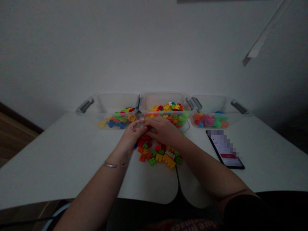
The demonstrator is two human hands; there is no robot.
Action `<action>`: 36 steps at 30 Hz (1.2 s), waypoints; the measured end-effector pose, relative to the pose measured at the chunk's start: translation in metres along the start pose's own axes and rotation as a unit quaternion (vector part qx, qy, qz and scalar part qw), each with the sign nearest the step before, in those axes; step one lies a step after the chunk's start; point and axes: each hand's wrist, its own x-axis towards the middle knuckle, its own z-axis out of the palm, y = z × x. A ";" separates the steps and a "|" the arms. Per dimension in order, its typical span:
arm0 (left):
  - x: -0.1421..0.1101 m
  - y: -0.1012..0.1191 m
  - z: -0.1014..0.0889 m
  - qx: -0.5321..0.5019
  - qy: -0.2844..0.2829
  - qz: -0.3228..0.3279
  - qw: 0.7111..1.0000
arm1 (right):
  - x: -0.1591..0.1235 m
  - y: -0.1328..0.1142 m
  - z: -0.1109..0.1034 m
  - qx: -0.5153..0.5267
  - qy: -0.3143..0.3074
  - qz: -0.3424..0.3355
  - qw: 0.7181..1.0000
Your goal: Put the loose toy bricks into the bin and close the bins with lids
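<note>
Betw. L/R fingers [139, 126], red brick [148, 128]

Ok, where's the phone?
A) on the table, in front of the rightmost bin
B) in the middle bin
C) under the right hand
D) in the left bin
A: the phone lies flat on the white table in front of the rightmost clear bin, to the right of the loose bricks.

White table [55, 150] with bins [163, 98], bricks [156, 157], phone [227, 150]
</note>
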 end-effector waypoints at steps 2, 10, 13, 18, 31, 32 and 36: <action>0.000 -0.001 0.000 0.008 -0.013 0.003 1.000 | 0.000 -0.001 0.000 0.001 -0.003 -0.001 1.000; 0.003 -0.007 -0.005 0.024 -0.042 -0.013 0.999 | 0.001 0.002 -0.010 -0.006 0.035 -0.008 0.999; 0.003 -0.009 -0.008 0.030 -0.036 -0.021 0.999 | -0.001 0.008 -0.022 -0.011 0.109 0.000 0.994; -0.002 -0.006 -0.013 0.071 -0.052 -0.028 0.996 | -0.004 0.017 -0.049 -0.041 0.196 0.052 0.978; -0.010 -0.007 -0.018 0.302 -0.101 0.105 0.942 | -0.003 0.044 -0.053 -0.142 0.182 0.223 0.947; -0.009 -0.008 -0.018 0.357 -0.103 0.138 0.918 | -0.003 0.043 -0.051 -0.150 0.175 0.223 0.947; -0.005 -0.009 -0.021 0.581 -0.100 0.246 0.769 | -0.002 0.037 -0.048 -0.185 0.142 0.228 0.945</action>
